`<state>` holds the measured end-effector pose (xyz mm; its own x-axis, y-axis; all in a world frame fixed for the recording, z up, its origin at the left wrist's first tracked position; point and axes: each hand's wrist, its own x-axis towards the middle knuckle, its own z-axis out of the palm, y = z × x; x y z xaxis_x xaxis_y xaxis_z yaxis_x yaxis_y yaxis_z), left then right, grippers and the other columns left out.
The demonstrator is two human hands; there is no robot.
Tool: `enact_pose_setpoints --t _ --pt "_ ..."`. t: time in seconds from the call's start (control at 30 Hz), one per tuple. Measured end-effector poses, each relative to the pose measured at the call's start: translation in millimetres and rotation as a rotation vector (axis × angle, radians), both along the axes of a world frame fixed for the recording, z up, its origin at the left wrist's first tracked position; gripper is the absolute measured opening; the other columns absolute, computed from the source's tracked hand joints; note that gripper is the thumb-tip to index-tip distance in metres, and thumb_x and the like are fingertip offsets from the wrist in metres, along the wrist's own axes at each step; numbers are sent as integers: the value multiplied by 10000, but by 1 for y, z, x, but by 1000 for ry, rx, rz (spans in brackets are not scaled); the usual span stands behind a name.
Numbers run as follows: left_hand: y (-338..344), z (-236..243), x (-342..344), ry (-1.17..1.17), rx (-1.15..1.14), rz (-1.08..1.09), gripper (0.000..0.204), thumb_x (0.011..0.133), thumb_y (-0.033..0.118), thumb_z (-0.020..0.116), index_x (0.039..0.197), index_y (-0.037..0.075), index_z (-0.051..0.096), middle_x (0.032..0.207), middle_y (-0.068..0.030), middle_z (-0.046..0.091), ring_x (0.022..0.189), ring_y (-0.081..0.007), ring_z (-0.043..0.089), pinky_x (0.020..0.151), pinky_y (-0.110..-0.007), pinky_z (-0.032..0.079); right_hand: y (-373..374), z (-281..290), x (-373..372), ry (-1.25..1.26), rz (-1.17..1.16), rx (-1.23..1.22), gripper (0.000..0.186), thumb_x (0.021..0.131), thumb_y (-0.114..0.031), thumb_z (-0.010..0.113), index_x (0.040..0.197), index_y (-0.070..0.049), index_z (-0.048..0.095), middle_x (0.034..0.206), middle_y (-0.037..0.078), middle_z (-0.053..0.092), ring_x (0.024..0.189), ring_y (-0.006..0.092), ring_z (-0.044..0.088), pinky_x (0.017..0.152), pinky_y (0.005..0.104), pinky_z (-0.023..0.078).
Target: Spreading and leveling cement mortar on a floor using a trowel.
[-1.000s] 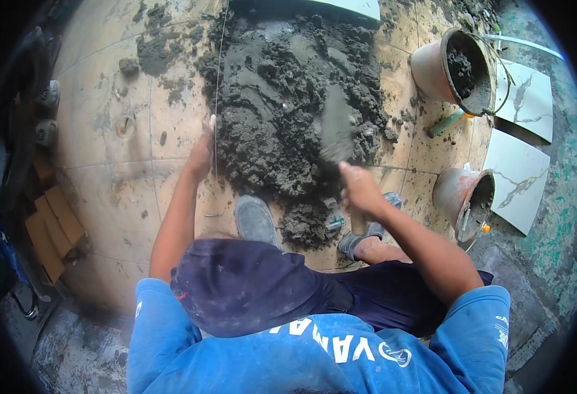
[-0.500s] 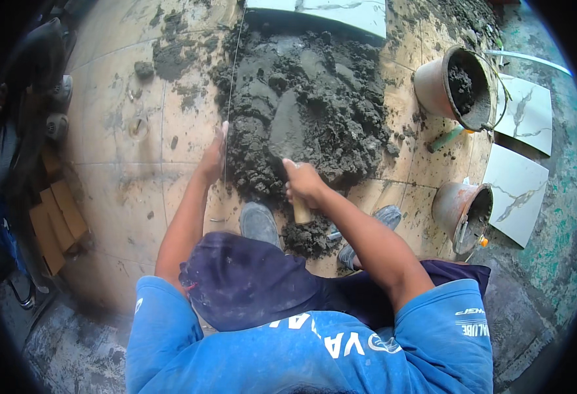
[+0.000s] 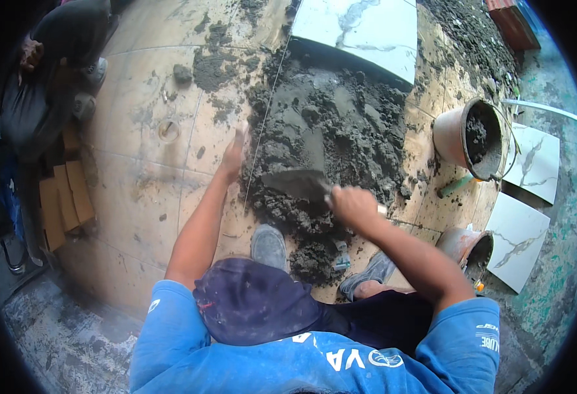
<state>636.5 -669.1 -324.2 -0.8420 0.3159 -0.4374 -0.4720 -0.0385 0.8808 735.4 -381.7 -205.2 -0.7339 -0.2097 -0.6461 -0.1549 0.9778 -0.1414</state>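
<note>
My right hand (image 3: 355,209) is closed round the handle of a pointed trowel (image 3: 298,184). The trowel's dark blade points left, low over the near part of a rough bed of grey mortar (image 3: 328,125). Its tip comes close to a thin taut string (image 3: 262,125) that runs along the mortar's left edge. Just left of that string, my left hand (image 3: 235,154) is stretched forward over the tiles with its fingers extended and slightly blurred; nothing shows in it. A small mortar heap (image 3: 313,261) lies between my feet.
A white marbled tile (image 3: 361,26) lies beyond the mortar. Two buckets, one with mortar (image 3: 462,138) and a nearer one (image 3: 462,246), stand at right beside more marbled tiles (image 3: 518,243). Another person (image 3: 52,85) is at far left, near cardboard pieces (image 3: 65,197).
My right hand has swung the trowel from pointing away to pointing left, nearer to me. The left hand remains beside the string. The whole view has shifted slightly.
</note>
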Motion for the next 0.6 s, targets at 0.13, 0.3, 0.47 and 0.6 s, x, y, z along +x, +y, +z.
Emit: enact_pose_setpoints --t 0.13,0.3,0.47,0.6 --pt "19 -9 -55 71 -36 28 891 920 680 145 1483 -7 75 1568 -140 45 1447 -238 18 1156 -343 4 6 -26 -94 136 3 78 293 939 -346 477 912 -77 591 777 105 674 713 277 689 602 419 553" --pt "30 -11 -82 28 53 -50 957 877 737 136 1486 5 39 1569 -144 8 1448 -233 1 1153 -352 -28 10 -33 -171 89 -112 142 384 936 -369 482 975 -42 679 978 167 686 875 309 683 748 448 547" --pt "30 -11 -77 46 60 -72 973 856 760 130 1494 32 37 1568 -146 21 1446 -247 21 1154 -360 -11 -8 -14 -162 -165 -322 -8 441 950 -392 468 1039 0 651 1000 227 662 934 362 651 796 441 526" --pt "40 -8 -69 15 98 -132 977 863 750 129 1485 1 53 1569 -136 21 1448 -227 9 1160 -337 -15 -3 -28 -62 -468 -200 -143 499 947 -424 457 1070 28 628 1005 269 643 941 391 637 812 450 510"
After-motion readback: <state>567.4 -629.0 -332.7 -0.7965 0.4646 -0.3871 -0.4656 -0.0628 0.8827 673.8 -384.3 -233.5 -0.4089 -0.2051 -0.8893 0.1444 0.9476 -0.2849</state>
